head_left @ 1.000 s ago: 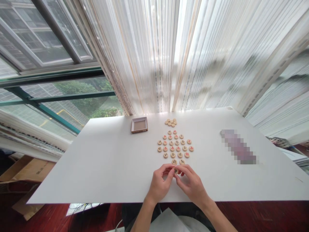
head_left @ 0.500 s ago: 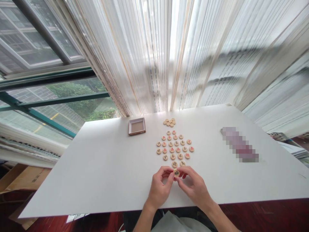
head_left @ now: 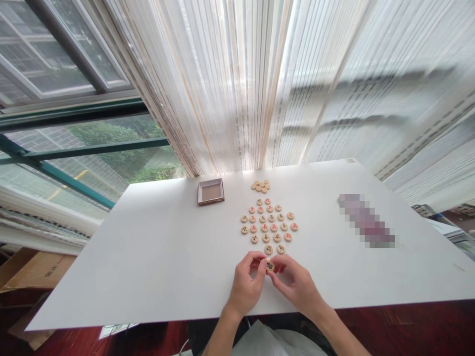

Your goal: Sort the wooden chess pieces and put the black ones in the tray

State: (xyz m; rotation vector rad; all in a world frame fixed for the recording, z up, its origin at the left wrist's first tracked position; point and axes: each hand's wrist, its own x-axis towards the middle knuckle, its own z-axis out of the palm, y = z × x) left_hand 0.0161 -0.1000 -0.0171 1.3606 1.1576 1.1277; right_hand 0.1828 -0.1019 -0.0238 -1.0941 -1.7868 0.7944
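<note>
Between the fingertips of my left hand (head_left: 248,282) and my right hand (head_left: 296,282) is a round wooden chess piece (head_left: 270,266) with a black character, tilted and pinched from both sides. Just beyond it lie two pieces side by side, one (head_left: 268,249) on the left and one (head_left: 281,249) on the right. Farther back, rows of pieces with red or black characters (head_left: 264,228) form a rounded pattern on the white table (head_left: 166,267). Behind them sits a cluster of blank-faced pieces (head_left: 261,186).
An open shallow box (head_left: 211,192) stands at the back, left of the pieces. A blurred-out pinkish item (head_left: 367,221) lies on the right. Long striped curtains (head_left: 237,89) hang behind the table. A cardboard box (head_left: 37,271) is on the floor at the left.
The piece between my fingers has turned a little, and my fingertips have shifted slightly around it. The view has moved slightly.
</note>
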